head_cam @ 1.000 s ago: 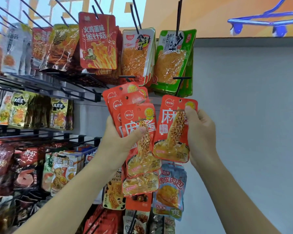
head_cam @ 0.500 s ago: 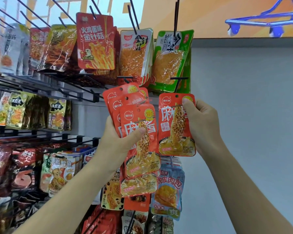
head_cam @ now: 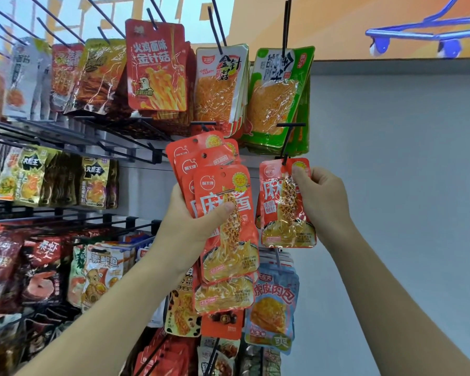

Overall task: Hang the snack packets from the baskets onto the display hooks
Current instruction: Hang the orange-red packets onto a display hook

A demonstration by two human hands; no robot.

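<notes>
My left hand [head_cam: 193, 221] grips a fanned stack of red-orange snack packets [head_cam: 223, 213], thumb across the front one. My right hand [head_cam: 323, 199] pinches a single matching red packet [head_cam: 280, 210] by its top right corner. That packet's top edge meets the tip of a black display hook [head_cam: 289, 134] with a crossbar, just below the green packets. Whether the hook passes through the packet's hole is hard to tell.
Rows of black hooks hold hanging snack packets: a red chicken-print pack [head_cam: 156, 66], white-orange packs [head_cam: 220, 88], green packs [head_cam: 280, 96] above, blue packs [head_cam: 274, 305] below. Shelves of packets fill the left. A plain grey wall [head_cam: 404, 185] lies to the right.
My right hand has lifted the single packet up and turned it upright, bringing its top to the hook tip. The left hand and its stack stayed put.
</notes>
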